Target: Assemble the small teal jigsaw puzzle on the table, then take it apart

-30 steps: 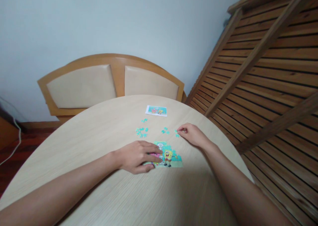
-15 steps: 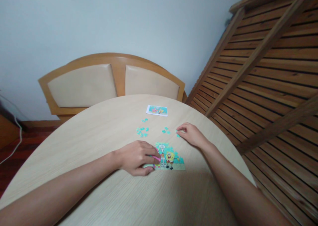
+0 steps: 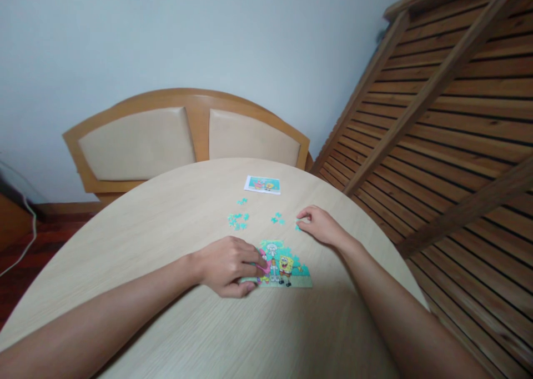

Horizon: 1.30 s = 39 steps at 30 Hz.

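A partly assembled jigsaw puzzle [image 3: 286, 265] with cartoon figures lies flat on the table, its upper edge uneven. My left hand [image 3: 233, 265] rests over the puzzle's left side, fingers stretched and slightly apart, covering that edge. To the upper right of the puzzle, my right hand [image 3: 318, 223] has thumb and index finger pinched at a small teal puzzle piece [image 3: 298, 228], partly hidden by the fingertips. Several loose teal pieces [image 3: 238, 221] lie beyond my left hand, and a smaller group of pieces [image 3: 277, 219] sits between the two hands.
A picture card [image 3: 262, 184] showing the same figures lies farther back, with a few pieces [image 3: 242, 201] in front of it. The round wooden table [image 3: 166, 323] meets a padded chair back [image 3: 141, 143] at its far side. A slatted wooden panel [image 3: 437, 118] leans at the right.
My left hand has drawn back slightly to the left, uncovering more of the pink figure. My right hand stays almost in place beside the teal piece.
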Available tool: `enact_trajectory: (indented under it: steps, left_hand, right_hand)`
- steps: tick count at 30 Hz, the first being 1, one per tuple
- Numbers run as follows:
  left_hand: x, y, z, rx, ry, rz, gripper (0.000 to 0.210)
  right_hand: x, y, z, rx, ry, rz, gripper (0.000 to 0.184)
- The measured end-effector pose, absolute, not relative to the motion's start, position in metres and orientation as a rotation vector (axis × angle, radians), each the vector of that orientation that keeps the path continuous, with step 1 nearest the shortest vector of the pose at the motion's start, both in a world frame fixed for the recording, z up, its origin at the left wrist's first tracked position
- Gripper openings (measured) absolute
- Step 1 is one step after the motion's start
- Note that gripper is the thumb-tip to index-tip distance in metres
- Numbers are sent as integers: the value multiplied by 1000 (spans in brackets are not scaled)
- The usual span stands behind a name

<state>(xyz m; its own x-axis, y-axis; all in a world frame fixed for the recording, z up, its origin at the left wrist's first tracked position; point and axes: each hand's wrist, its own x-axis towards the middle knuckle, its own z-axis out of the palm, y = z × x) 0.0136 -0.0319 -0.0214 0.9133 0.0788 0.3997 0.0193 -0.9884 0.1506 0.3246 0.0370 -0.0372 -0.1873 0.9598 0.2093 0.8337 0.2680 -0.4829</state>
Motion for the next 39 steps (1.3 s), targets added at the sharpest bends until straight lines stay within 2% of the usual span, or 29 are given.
enact_trajectory:
  steps: [6,10,20,26,32,39]
  left_hand:
    - [15,-33,-18,2911,76,636,28]
    - [15,-33,-16,2917,67,641,29]
    - [12,-29,-21,2927,123,590,30]
    - [14,-30,-19,2933,119,612,29]
    - [14,-30,-18,2936,126,616,28]
    - [12,-30,-19,2905,146,569,31]
  right_hand:
    - [325,37,-34,-1464,-1906,745,19]
    - [323,35,-26,-1368,-1799,907,26]
    - [311,25,-14,-1387,-1722,1026,30]
    - [308,24,-13,-1304,-1747,1120,41]
    - [304,22,-11,-1328,-1786,1126,31]
    - [301,20,-11,-1330,-1762,1211,32]
